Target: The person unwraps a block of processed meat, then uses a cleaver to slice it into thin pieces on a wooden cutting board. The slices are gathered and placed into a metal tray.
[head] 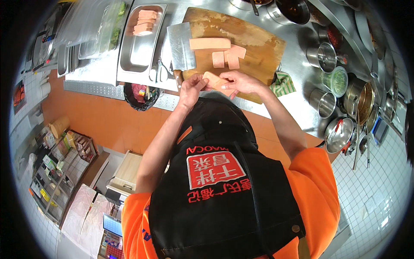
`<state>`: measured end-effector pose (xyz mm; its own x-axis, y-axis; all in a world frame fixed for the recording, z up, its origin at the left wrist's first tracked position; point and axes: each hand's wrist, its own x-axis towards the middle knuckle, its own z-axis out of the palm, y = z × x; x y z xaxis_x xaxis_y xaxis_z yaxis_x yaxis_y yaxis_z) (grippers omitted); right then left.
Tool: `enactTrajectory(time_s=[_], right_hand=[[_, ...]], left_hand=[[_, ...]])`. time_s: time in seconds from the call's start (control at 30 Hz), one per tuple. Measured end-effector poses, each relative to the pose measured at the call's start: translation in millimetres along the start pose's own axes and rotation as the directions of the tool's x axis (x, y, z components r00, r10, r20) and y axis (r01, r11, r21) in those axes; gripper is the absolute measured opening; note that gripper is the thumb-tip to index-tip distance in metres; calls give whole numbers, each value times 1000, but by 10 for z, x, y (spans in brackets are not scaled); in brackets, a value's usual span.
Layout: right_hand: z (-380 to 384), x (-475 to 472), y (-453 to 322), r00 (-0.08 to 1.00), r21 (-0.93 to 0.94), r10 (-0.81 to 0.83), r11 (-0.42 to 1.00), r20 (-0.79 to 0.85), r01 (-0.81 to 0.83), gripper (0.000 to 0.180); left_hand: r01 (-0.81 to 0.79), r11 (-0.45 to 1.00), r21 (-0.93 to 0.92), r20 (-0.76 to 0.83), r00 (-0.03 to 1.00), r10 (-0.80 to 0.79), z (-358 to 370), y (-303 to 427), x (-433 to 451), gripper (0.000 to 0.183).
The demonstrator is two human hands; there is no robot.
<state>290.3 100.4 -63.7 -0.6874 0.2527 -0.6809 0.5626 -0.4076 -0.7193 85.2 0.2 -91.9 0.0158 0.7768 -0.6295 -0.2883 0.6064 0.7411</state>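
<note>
Both of my hands hold a few slices of pink luncheon meat over the near edge of a wooden cutting board. My left hand pinches their left end, while my right hand grips the right side. Beyond them on the board lies an uncut block of luncheon meat, with several loose slices just below it. A cleaver rests flat across the board's left edge, its wooden handle towards me. More slices are stacked in a steel tray at the left.
Scissors lie beside the tray. Below the counter edge is a black-lined bin. A green striped cloth touches the board's right side. Several steel pots and a tub of chopped greens crowd the right.
</note>
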Motion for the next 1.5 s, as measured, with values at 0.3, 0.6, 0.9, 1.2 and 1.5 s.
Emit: enactTrajectory(time_s=[0.3,0.6,0.9,1.2,1.5], right_hand=[[175,347,434,935,-82,-195,981,-295,178,31],[451,433,225,823,-186,-158,980,-546,65,22],[379,1110,313,472,-460,-257,799,-843,-386,53],[345,1257,431,425,-315,-191,917,-885,-244,38],[370,983,648,677,354,-30,835,-735,421,11]], left_hand=[[58,997,-54,36,998,-56,-52,-7,74,22],[61,997,45,-9,998,-60,-151,-195,48,23],[164,920,-357,-112,970,-217,-361,-144,-126,28],[255,837,-485,-3,956,-293,-377,-121,39,19],[249,796,-551,20,958,-286,-303,-423,395,23]])
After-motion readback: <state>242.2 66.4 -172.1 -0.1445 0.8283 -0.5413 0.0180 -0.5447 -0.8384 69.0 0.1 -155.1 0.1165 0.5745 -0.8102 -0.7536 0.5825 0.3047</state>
